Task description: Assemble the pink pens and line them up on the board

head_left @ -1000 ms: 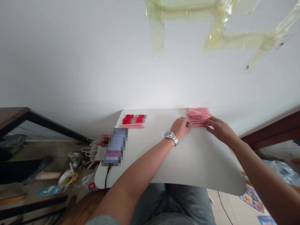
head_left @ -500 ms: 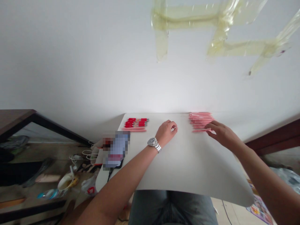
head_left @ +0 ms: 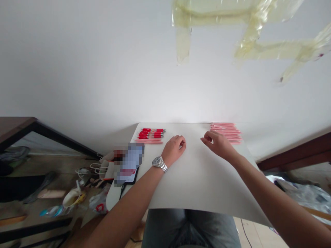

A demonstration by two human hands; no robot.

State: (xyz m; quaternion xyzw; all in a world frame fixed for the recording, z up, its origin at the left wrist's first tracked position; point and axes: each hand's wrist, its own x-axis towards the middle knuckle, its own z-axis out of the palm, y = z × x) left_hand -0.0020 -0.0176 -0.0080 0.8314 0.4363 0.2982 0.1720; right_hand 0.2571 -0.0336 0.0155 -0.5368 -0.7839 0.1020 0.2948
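Note:
Over the middle of the white table, my left hand point(head_left: 173, 150) is closed, its thumb and fingers curled into a small loop. Whatever may be between its fingertips is too small or hidden to make out. A metal watch point(head_left: 159, 164) is on that wrist. My right hand point(head_left: 218, 144) is also curled, thumb and forefinger brought together, with nothing visible sticking out of it. It is in front of a stack of pink pens point(head_left: 226, 128) and hides their lower left ends. To the left lie several red pens point(head_left: 151, 133), with a few pink pens point(head_left: 149, 141) just below them.
A blurred-out phone point(head_left: 129, 165) lies at the left edge of the white table point(head_left: 196, 186), with a cable running down from it. Behind is a wall with yellowed tape point(head_left: 219, 15). A dark table point(head_left: 18, 125) stands left; plastic bags point(head_left: 305, 193) lie at the right.
My right hand has moved left, away from the right ends of the pink pens towards the middle. My left hand has drawn slightly left and down. The view has shifted a little.

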